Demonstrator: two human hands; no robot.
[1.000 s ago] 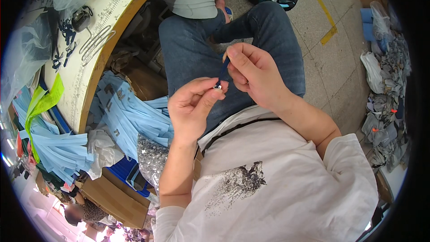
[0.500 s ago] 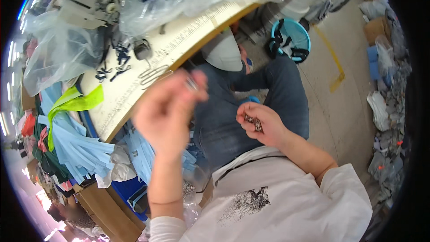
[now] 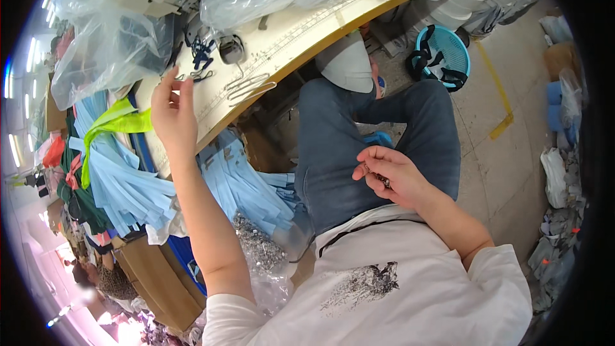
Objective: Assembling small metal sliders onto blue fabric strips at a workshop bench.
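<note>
Shiny bits [image 3: 385, 182], held in the right hand [image 3: 403, 178] mid-frame, might be spilled if fingers slip; how the left hand [image 3: 176, 116] grips can't be told.

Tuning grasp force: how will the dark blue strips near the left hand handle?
The dark blue strips are probably floppy, since they lie bent; likely light, being thin and narrow; and may drag neighbours along, as some overlap.
</note>
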